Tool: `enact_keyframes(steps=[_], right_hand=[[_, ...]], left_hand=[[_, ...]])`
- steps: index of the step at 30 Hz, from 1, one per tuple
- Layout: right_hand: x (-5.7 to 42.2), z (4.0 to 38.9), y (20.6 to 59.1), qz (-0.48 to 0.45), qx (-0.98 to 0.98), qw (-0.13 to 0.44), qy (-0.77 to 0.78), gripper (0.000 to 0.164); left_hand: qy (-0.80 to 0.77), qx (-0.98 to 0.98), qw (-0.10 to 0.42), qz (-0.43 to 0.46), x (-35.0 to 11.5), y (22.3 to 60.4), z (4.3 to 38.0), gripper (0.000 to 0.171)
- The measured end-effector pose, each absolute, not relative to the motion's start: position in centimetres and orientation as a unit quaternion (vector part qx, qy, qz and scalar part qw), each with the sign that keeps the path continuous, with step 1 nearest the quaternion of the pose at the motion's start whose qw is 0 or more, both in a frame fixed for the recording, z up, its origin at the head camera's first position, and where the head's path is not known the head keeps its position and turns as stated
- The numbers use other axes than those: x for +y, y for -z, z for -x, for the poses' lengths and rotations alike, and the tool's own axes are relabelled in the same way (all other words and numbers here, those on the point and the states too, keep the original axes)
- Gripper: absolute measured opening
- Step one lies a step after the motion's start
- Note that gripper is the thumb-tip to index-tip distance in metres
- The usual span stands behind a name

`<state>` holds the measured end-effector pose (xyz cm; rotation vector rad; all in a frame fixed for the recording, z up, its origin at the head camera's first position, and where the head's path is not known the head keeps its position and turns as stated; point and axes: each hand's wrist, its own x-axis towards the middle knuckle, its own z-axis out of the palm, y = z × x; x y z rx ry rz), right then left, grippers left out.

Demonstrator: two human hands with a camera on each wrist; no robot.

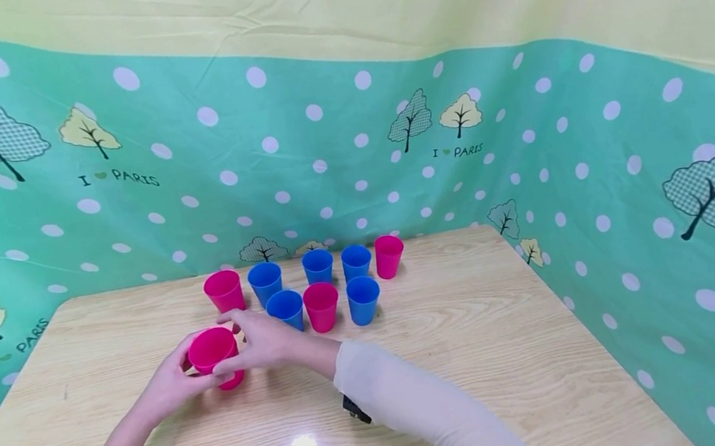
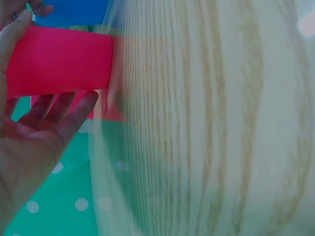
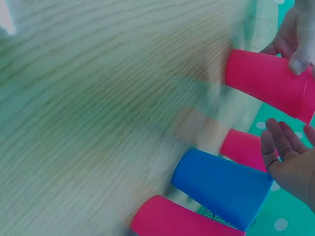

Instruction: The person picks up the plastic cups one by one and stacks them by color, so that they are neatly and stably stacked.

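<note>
A pink cup [image 1: 213,348] stands at the left front of the table, away from the other cups. My left hand [image 1: 175,380] holds it from the left, thumb on the near side and fingers behind. In the right wrist view, a line runs round the held pink cup [image 3: 266,81] just under its rim. My right hand [image 1: 265,339] is at the cup's right side with its fingers spread, its thumb overlapping the cup in the head view. From the right wrist, the right hand's fingers [image 3: 278,142] look extended, with a gap to the held cup.
Behind the hands, several blue cups [image 1: 265,282] and pink cups [image 1: 322,307] stand upright in two loose rows. A pink cup [image 1: 224,290] is just beyond the right fingertips. The wooden table [image 1: 475,369] meets a green dotted cloth [image 1: 326,168] at the back and right.
</note>
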<state>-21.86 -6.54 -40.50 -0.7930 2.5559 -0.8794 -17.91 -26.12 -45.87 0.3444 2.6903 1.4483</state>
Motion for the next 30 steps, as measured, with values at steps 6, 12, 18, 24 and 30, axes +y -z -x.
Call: enact_keyframes(steps=[6,12,18,24,30], right_hand=[[-6.3,22.0,40.2,0.287,0.893,0.162,0.306,0.076],[-6.3,21.3,39.3,0.313,0.891,0.153,0.292,0.075],[-6.2,21.4,38.5,0.323,0.896,0.13,0.274,0.07],[-5.2,22.0,37.5,0.315,0.899,0.116,0.28,0.068],[-3.7,22.8,36.4,0.303,0.901,0.099,0.294,0.068]], left_hand=[[-0.46,0.88,0.036,-0.111,-26.1,45.8,18.0,0.072],[-0.455,0.883,0.031,-0.111,-26.1,45.9,18.0,0.072],[-0.451,0.886,0.048,-0.095,-26.1,45.9,18.0,0.074],[-0.451,0.887,0.049,-0.088,-26.1,46.0,18.0,0.073],[-0.451,0.888,0.05,-0.079,-25.9,45.9,17.9,0.075]])
